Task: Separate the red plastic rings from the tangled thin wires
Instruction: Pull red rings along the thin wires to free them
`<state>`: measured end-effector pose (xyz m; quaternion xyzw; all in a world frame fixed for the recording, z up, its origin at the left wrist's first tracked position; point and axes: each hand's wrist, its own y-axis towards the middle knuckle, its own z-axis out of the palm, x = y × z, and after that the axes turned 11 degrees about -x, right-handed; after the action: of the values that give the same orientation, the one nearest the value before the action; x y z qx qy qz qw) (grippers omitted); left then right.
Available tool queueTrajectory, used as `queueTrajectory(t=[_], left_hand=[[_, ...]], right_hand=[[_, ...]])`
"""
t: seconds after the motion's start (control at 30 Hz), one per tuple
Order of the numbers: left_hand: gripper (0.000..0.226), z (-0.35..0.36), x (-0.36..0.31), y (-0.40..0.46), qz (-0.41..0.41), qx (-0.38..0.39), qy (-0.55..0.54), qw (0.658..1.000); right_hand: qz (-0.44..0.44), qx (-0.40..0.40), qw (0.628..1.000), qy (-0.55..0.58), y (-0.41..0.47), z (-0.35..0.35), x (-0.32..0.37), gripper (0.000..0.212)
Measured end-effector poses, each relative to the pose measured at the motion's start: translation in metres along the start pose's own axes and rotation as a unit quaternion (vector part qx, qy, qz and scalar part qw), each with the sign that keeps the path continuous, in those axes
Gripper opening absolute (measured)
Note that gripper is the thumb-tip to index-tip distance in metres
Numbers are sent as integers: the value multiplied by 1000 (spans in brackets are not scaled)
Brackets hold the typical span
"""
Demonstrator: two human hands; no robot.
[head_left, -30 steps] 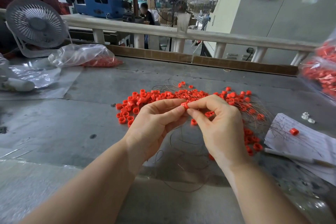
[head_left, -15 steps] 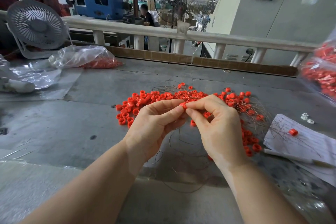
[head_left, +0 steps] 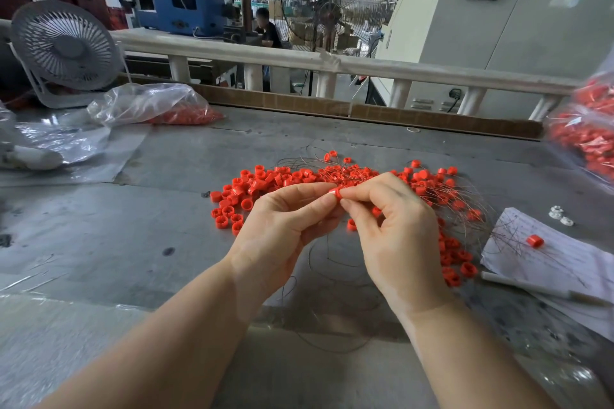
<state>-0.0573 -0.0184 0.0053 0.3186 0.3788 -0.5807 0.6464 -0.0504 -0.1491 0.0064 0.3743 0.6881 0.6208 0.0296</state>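
A spread of red plastic rings (head_left: 265, 179) lies across the grey table (head_left: 139, 236), many threaded through thin tangled wires (head_left: 465, 199). Above the heap, my left hand (head_left: 282, 229) and my right hand (head_left: 398, 236) meet fingertip to fingertip and together pinch one red ring (head_left: 334, 192). Thin wire loops (head_left: 332, 276) trail on the table beneath my wrists. More rings (head_left: 455, 262) lie to the right of my right hand.
A paper sheet (head_left: 558, 262) with one loose ring (head_left: 534, 241) and a pen (head_left: 538, 289) lies right. Bags of red rings sit far left (head_left: 156, 106) and at the right edge (head_left: 588, 139). A desk fan (head_left: 63, 46) stands far left, a railing (head_left: 299, 60) behind.
Both hands stayed joined over the heap and shifted slightly up; the pinched ring turned a little between the fingertips.
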Motion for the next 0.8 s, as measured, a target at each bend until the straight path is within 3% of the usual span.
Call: queueTrajectory(t=[0.4,0.8], left_hand=[[25,1,-2,-2,0,23,8,1000],[20,1,0,-6,119,-28,126,985]], right_hand=[[29,-3,1000,12,1,0,0,4],[23,-4,1000,-1,-2,2,2,11]])
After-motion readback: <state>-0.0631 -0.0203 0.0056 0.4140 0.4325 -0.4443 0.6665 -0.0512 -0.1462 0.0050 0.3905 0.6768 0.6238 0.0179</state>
